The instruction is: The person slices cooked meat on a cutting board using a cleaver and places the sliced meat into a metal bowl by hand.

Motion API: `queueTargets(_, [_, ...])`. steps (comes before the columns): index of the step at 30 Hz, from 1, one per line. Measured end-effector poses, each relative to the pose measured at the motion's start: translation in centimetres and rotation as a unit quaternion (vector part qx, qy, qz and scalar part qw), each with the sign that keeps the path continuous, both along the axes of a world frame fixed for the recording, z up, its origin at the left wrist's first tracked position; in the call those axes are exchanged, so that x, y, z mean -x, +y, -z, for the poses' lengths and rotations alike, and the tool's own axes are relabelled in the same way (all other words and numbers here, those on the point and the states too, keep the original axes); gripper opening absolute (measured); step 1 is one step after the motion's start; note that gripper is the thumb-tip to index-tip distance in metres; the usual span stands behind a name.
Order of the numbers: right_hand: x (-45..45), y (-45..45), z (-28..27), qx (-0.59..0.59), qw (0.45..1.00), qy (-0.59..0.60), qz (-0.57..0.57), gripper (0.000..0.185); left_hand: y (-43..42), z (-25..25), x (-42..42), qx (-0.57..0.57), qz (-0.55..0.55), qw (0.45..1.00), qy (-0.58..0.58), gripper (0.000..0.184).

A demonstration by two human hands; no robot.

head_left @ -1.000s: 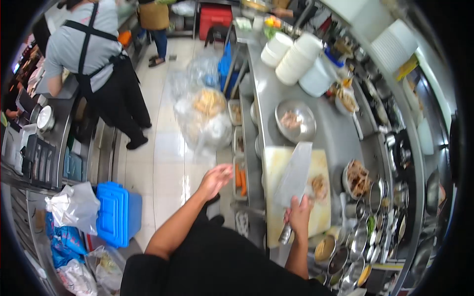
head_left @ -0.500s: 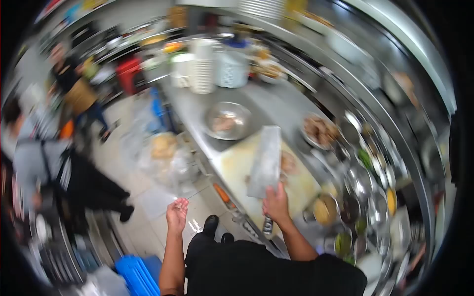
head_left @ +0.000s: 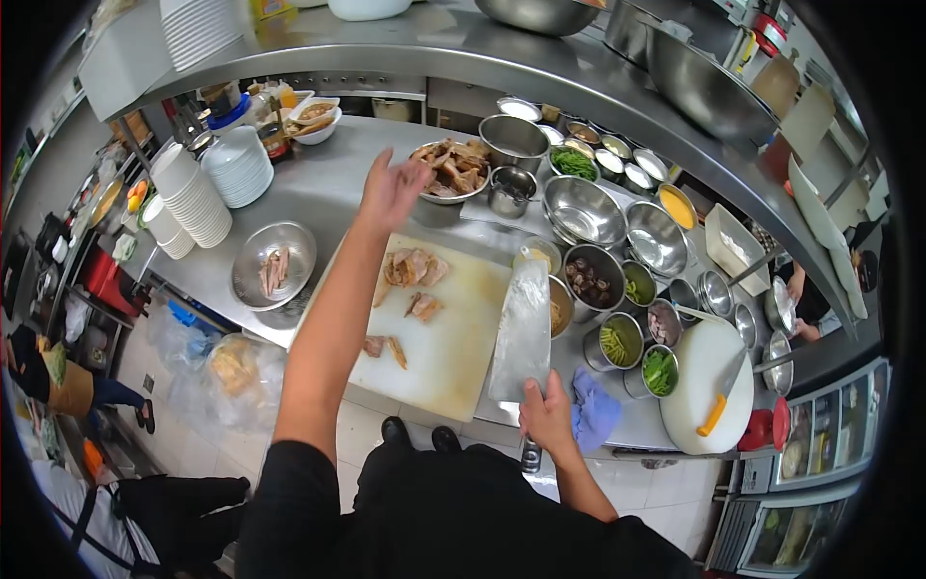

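My right hand [head_left: 548,415] grips a cleaver [head_left: 523,333] by its handle, the broad blade tilted upward over the right edge of the cutting board [head_left: 439,338]. Fingers stretched out, my left hand [head_left: 394,191] reaches over the far side of the board, close to a steel bowl of cooked meat pieces [head_left: 453,169]. I cannot tell whether it touches the bowl. On the board lie a larger chopped meat piece [head_left: 415,267] and several smaller bits [head_left: 422,307]. Left of the board, a steel bowl [head_left: 249,287] holds a few strips of meat.
Stacked white bowls [head_left: 193,203] and plates [head_left: 236,169] stand at the back left. To the right are several steel containers of vegetables [head_left: 617,343], a blue cloth [head_left: 595,410], and a round white board [head_left: 694,405] with an orange-handled knife [head_left: 716,410]. A shelf [head_left: 453,58] runs overhead.
My view has swung right. My left hand has moved from beside my body, over the floor, to beyond the cutting board near the meat bowl. The cleaver stays in my right hand.
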State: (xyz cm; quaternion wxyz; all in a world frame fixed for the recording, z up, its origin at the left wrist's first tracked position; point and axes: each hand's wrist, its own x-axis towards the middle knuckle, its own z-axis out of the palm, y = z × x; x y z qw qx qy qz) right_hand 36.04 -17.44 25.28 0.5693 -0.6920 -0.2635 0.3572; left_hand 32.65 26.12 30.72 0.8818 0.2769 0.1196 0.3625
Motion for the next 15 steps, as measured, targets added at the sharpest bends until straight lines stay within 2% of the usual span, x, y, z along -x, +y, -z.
queueTargets(2, [0.4,-1.2,0.2,0.006,0.999,0.019,0.040,0.019,0.9,-3.2,-4.3,0.030,-0.039,0.998,0.027,0.070])
queueTargets(4, [0.8,-1.6,-0.2,0.013,0.998,0.027,0.061,0.018,3.5,-4.2,-7.7,0.079,-0.023,0.996,0.042,0.075])
queueTargets(5, [1.0,-1.6,-0.3,0.016,0.996,0.037,0.076,0.017,1.7,-7.1,-7.3,0.062,-0.025,0.996,0.055,0.074])
queueTargets(7, [1.2,-1.8,0.0,0.038,0.996,0.031,0.080,0.017,1.5,-7.1,-7.7,-0.032,-0.084,0.988,0.123,0.065])
queueTargets(8, [1.2,-1.7,0.1,0.049,0.995,0.020,0.088,0.017,3.6,-4.5,-8.1,-0.117,-0.132,0.968,0.176,0.057])
queueTargets(9, [1.4,-1.4,0.0,0.017,0.995,0.044,0.085,0.020,2.9,-3.0,-6.2,-0.257,-0.158,0.927,0.221,0.054])
queueTargets(11, [1.2,-0.9,0.4,0.051,0.995,0.058,0.062,0.020,1.3,-2.7,-1.7,-0.449,-0.186,0.807,0.336,0.042])
queueTargets(13, [0.9,-0.4,0.8,0.090,0.995,0.045,0.025,0.023,-1.5,1.1,4.0,-0.558,-0.258,0.738,0.277,0.033])
queueTargets(15, [1.1,1.1,0.3,0.112,0.993,0.019,-0.023,0.023,-3.5,6.1,10.4,-0.631,-0.227,0.653,0.352,0.028])
